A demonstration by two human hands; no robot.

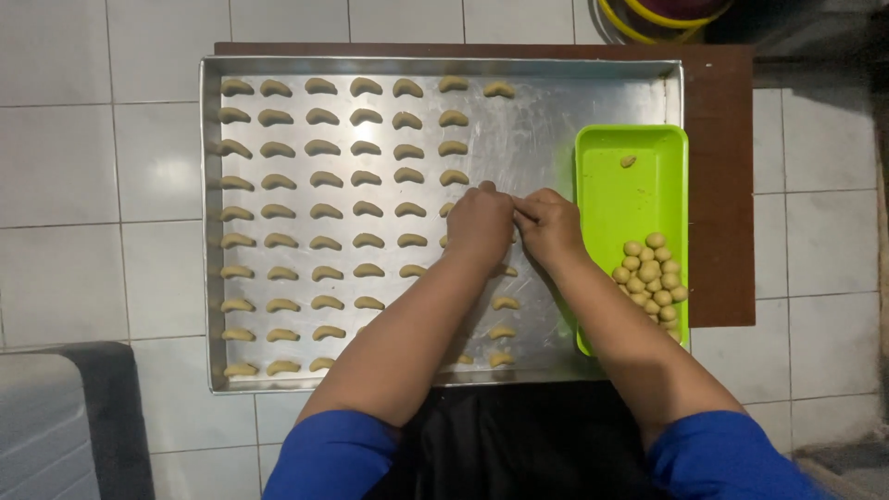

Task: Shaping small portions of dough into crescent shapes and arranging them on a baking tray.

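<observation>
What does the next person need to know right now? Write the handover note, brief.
Left hand and right hand meet fingertip to fingertip over the metal baking tray, apparently pinching a dough piece; it is hidden by the fingers.
Done: crescent-shaped dough pieces lie in neat rows across the tray's left and middle.
Left: the tray's right part is bare, apart from a few crescents near the arms. A pile of dough balls and one stray bit sit in the green plastic tray at the right.
</observation>
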